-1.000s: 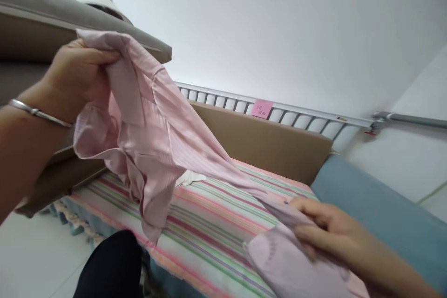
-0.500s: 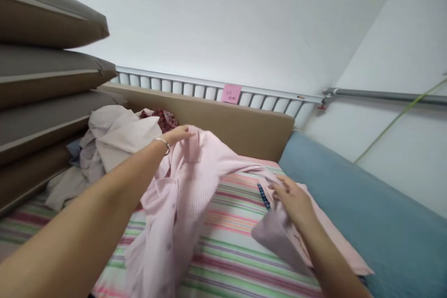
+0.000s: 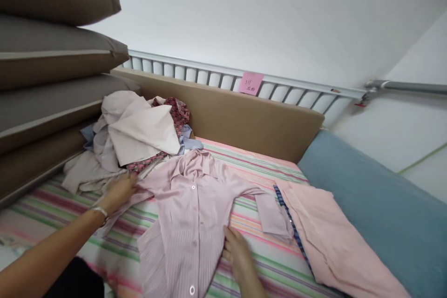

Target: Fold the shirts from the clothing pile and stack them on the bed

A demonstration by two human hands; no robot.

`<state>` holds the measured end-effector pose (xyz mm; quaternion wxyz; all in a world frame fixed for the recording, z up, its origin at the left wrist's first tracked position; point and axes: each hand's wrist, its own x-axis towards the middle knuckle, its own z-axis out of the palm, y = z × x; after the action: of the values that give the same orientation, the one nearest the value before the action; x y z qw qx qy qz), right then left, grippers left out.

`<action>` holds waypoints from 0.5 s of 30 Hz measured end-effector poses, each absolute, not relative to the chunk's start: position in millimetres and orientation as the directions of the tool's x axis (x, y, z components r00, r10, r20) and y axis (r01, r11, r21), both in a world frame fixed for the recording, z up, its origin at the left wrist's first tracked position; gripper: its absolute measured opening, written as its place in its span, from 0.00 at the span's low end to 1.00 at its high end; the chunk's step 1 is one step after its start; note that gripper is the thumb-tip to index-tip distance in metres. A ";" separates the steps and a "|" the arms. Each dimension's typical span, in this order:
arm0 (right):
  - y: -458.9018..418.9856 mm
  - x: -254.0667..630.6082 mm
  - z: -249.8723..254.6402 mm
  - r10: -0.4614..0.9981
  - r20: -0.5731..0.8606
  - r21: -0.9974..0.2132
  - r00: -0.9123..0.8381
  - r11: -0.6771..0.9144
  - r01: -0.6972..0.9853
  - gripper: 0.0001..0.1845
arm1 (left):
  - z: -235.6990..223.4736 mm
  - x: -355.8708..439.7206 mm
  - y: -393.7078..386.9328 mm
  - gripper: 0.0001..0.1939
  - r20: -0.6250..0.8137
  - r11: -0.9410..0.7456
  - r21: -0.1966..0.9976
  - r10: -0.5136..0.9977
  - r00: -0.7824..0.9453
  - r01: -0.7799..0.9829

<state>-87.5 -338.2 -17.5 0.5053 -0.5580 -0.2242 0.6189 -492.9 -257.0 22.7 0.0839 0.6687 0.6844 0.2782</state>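
Note:
A pale pink button-up shirt point(image 3: 181, 223) lies front up on a striped bed sheet point(image 3: 223, 284), its collar toward the headboard side. My left hand point(image 3: 120, 193) is at the sleeve on the left, fingertips closed on the cloth near its upper part, slightly blurred. Along the shirt's right side edge rests my right hand point(image 3: 239, 256), fingers a little apart and touching the fabric. The other sleeve stretches right, its cuff end bent down beside a folded peach-pink cloth point(image 3: 342, 237). Dark blue patterned fabric point(image 3: 291, 223) shows under that cloth's left edge.
A heap of crumpled clothes point(image 3: 139, 130) sits at the back left, beside stacked grey-brown cushions point(image 3: 59, 65). A brown padded board point(image 3: 244, 121) runs along the back, before a white radiator point(image 3: 209, 77) with a pink note point(image 3: 251, 83). A blue padded panel point(image 3: 377, 200) borders the right.
The shirt, held up by both hands before, now lies spread on the sheet. My left hand has come down and left to a sleeve. My right hand has left the other sleeve for the shirt's side.

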 end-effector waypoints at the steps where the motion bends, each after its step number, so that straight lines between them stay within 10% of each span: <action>1: -331.9 -94.7 -12.4 0.879 -0.463 -0.836 0.115 -0.390 -0.387 0.27 | 25.4 -498.0 -251.6 0.04 0.290 -0.034 0.461 0.950 -0.115 0.887; 10: -313.6 -108.3 3.9 0.942 -0.336 -0.795 0.009 -0.279 -0.539 0.24 | 76.7 -511.1 -259.1 0.11 0.489 -0.009 0.453 0.839 -0.240 0.891; 15: -334.0 -118.3 1.7 0.904 -0.422 -0.776 -0.072 -0.401 -0.487 0.27 | 5.3 -436.3 -343.9 0.15 0.221 -0.206 0.553 0.970 0.097 0.807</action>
<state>-118.3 -334.0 1.7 0.4990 -0.4635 -0.2245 0.6969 -436.3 -343.9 5.3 0.1474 0.7257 0.6125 0.2767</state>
